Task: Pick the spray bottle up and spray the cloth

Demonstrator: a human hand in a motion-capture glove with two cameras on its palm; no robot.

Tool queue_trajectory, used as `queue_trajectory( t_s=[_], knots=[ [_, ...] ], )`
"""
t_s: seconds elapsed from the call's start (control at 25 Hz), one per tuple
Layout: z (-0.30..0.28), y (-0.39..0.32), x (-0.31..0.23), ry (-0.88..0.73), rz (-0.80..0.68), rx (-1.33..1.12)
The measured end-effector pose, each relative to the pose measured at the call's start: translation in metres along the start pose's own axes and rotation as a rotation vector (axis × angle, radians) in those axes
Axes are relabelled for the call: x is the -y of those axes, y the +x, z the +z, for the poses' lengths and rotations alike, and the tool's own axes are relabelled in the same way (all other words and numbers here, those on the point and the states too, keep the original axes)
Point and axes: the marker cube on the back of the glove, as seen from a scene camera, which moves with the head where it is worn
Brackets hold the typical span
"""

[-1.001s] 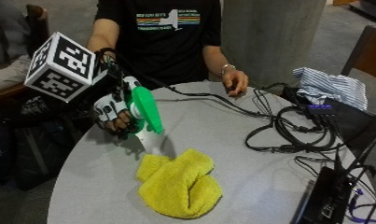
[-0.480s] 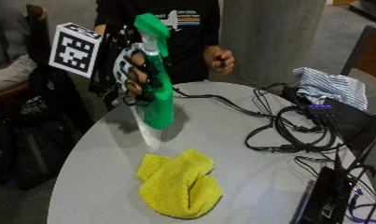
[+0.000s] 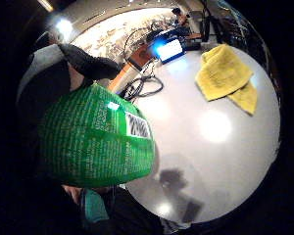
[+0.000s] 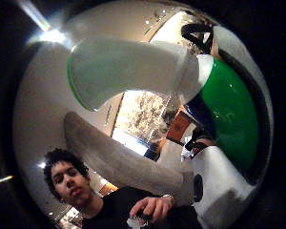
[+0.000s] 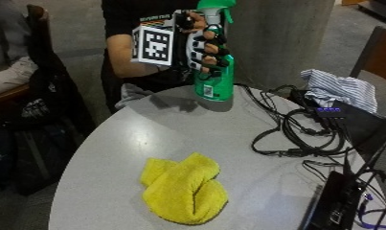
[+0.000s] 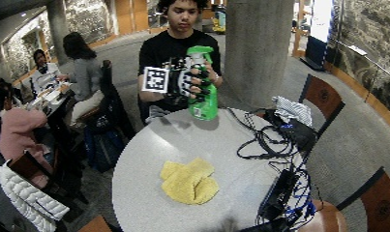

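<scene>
We see the hand (image 5: 204, 45) curled round the neck of the bottle (image 5: 213, 76), holding it upright above the far edge of the surface (image 5: 116, 158), probably so the nozzle can be turned toward the cloth (image 5: 183, 188). The bottle is smooth green plastic with a printed label; the cloth is soft, yellow and crumpled, lying nearer us, well apart from the bottle.

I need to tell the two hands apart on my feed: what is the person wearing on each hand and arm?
The right hand wears a black glove with white plastic segments along the fingers. Both arms come out of the short sleeves of a black T-shirt with a printed chest. The other hand is bare, with a band at its wrist.
</scene>
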Motion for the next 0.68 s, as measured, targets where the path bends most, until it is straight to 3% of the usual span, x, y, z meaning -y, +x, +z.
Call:
queue_trajectory(
  t_s=[0.36,0.68],
  knots=[
    [0.082,0.008,-0.021,-0.101,0.064,0.031],
    [0.101,0.016,-0.026,-0.121,0.075,0.031]
  ],
)
